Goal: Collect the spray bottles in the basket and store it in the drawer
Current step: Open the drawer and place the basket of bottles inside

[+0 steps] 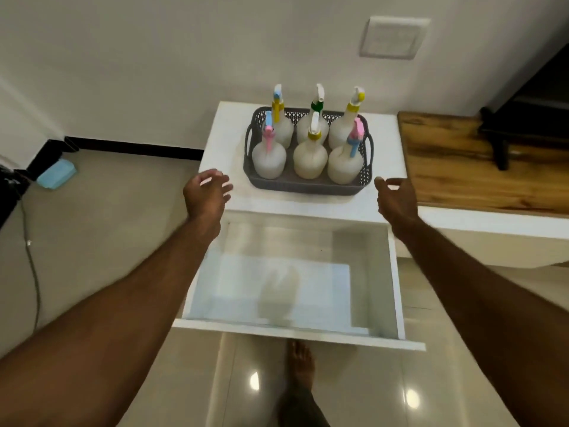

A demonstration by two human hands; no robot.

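White cabinet top carries grey basket near back; nothing else on it

The grey basket, its walls pierced in a lattice pattern, serves as the landmark. Inside it stand six translucent white spray bottles. In its far row, the left bottle has a light blue nozzle and yellow collar, the middle one a white head with a green collar, the right one a yellow nozzle and collar. In its near row, the left bottle has a pink and blue head, the middle one a white head with a yellow collar, the right one a pink and blue head. Under the basket is a white cabinet top; nearer than the basket, the drawer is white with a pale blue-grey floor. Right of the basket lies a brown wood-grain surface. Left of it, a light blue object lies on the beige glossy floor.
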